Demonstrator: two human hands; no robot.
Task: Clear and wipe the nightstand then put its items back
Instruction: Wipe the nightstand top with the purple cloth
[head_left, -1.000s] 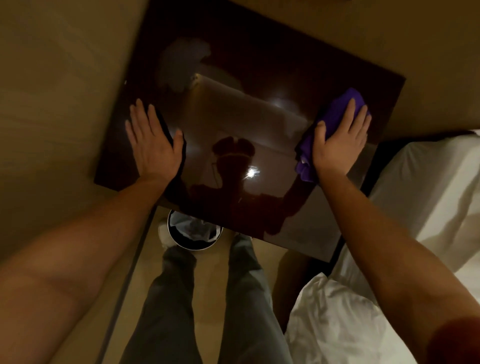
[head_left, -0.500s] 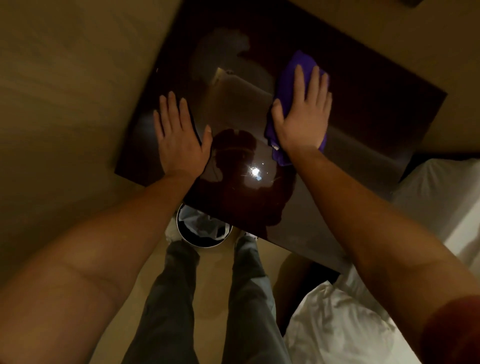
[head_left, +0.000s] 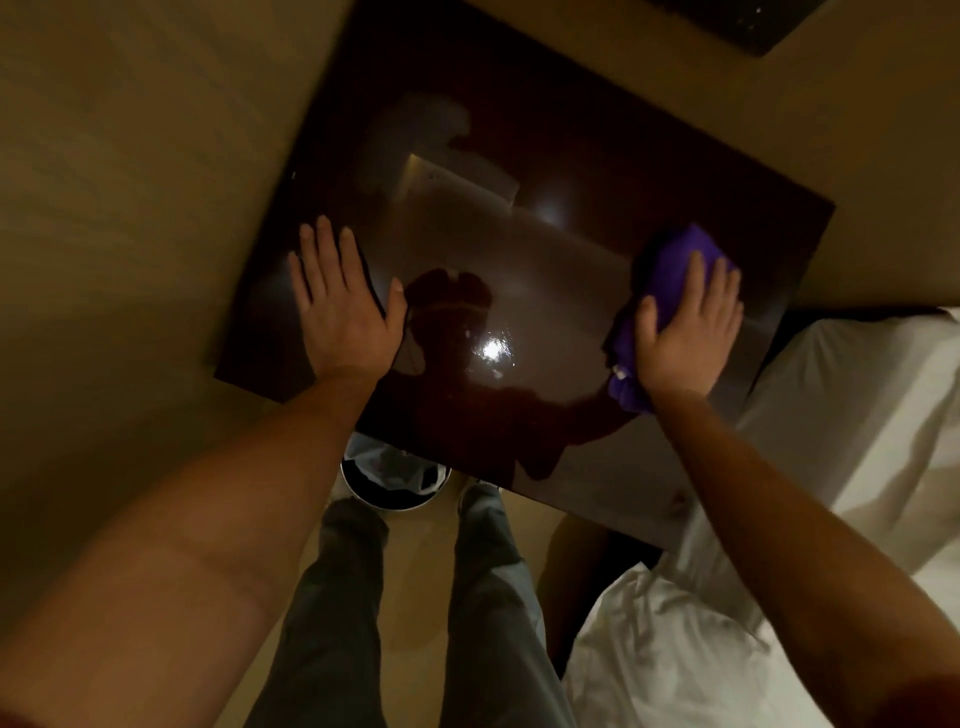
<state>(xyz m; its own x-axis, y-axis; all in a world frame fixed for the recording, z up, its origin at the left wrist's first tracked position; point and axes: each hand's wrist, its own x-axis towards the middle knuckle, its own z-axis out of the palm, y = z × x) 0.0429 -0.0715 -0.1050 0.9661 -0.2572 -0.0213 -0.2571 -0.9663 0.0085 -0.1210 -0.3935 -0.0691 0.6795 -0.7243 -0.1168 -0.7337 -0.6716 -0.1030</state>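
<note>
The nightstand (head_left: 545, 156) has a dark, glossy top that reflects a light and my outline; nothing stands on it. My left hand (head_left: 345, 306) lies flat on its left side, palm down, fingers apart, holding nothing. My right hand (head_left: 685, 338) presses a purple cloth (head_left: 670, 270) onto the right side of the top, near the edge by the bed. The cloth shows above and left of that hand; the rest is hidden under the palm.
A small round bin (head_left: 395, 478) with crumpled paper stands on the floor under the nightstand's front edge, by my legs (head_left: 405, 613). White bedding (head_left: 852, 415) lies right of the nightstand. A beige wall (head_left: 130, 156) borders the left side.
My right hand slid the purple cloth from the middle of the top back to the right side. My left hand stayed flat on the left side.
</note>
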